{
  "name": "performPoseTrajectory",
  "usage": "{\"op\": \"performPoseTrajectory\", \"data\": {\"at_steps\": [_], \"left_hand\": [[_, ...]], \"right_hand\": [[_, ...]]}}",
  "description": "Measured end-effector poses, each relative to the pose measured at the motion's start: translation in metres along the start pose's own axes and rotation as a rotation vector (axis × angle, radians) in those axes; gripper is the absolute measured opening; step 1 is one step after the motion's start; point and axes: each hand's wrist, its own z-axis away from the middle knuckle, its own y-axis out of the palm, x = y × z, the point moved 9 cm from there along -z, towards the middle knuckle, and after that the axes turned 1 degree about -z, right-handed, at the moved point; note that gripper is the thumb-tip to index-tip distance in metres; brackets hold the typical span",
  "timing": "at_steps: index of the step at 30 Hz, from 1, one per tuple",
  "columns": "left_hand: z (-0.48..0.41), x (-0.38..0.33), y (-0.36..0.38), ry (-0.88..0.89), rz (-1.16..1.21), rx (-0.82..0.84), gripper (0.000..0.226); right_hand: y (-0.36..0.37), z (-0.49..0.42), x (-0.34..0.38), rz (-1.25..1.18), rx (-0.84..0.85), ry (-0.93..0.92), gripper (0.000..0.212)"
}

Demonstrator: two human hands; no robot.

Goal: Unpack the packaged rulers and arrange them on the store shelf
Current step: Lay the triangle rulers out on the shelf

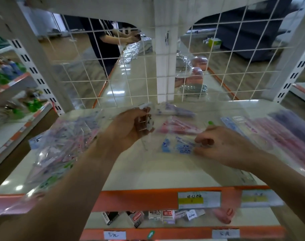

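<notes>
Pinching a clear ruler bag (167, 134) at frame centre, left hand (129, 127) grips its top, right hand (217, 145) its lower edge, above the shelf (157, 173).

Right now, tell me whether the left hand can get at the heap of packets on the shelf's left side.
Probably yes: the left hand holds clear wrapping, but the heap lies unobstructed beside it.

Left hand (131, 126) grips the top of a clear plastic bag of pink and blue rulers (176, 134) over the glossy cream shelf (157, 171); right hand (216, 145) pinches a blue ruler inside. A crumpled pile of packaged rulers (59, 145) lies left, flat pink and purple rulers (278, 134) right.
</notes>
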Motion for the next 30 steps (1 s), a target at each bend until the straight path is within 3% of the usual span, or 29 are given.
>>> {"op": "performPoseTrajectory", "data": {"at_steps": [3, 6, 8, 12, 15, 17, 19, 21, 24, 27, 30], "left_hand": [[0.002, -0.003, 0.001, 0.003, 0.004, 0.006, 0.018], [0.002, -0.004, 0.000, 0.012, -0.038, -0.055, 0.015], [0.003, -0.002, 0.004, 0.004, -0.015, -0.064, 0.014], [0.007, 0.008, 0.020, -0.020, 0.139, -0.005, 0.031], [0.012, 0.021, 0.025, -0.069, 0.174, 0.010, 0.023], [0.015, 0.027, 0.014, -0.102, 0.132, -0.055, 0.014], [0.017, 0.029, 0.004, -0.133, 0.142, -0.088, 0.018], [0.019, 0.029, 0.004, -0.172, 0.187, -0.057, 0.036], [0.023, 0.026, 0.011, -0.187, 0.161, 0.015, 0.044], [0.022, 0.021, 0.008, -0.120, 0.085, 0.024, 0.018], [0.021, 0.017, -0.002, -0.079, 0.090, -0.028, 0.021]], "right_hand": [[-0.004, 0.001, 0.003, -0.003, 0.027, 0.009, 0.029], [-0.018, 0.000, 0.018, -0.224, -0.079, -0.014, 0.012], [-0.021, -0.003, 0.036, -0.388, -0.122, -0.060, 0.013], [-0.003, -0.012, 0.069, -0.610, -0.026, -0.104, 0.018], [0.004, -0.014, 0.071, -0.677, -0.022, -0.091, 0.018], [-0.004, -0.018, 0.059, -0.654, -0.104, -0.090, 0.018], [-0.023, -0.020, 0.042, -0.493, -0.305, -0.092, 0.013], [-0.040, -0.015, 0.045, -0.217, -0.497, -0.200, 0.010], [-0.031, -0.006, 0.065, 0.166, -0.547, -0.406, 0.018], [-0.027, -0.004, 0.064, 0.134, -0.542, -0.433, 0.017], [-0.030, -0.009, 0.050, -0.053, -0.548, -0.333, 0.029]]}}
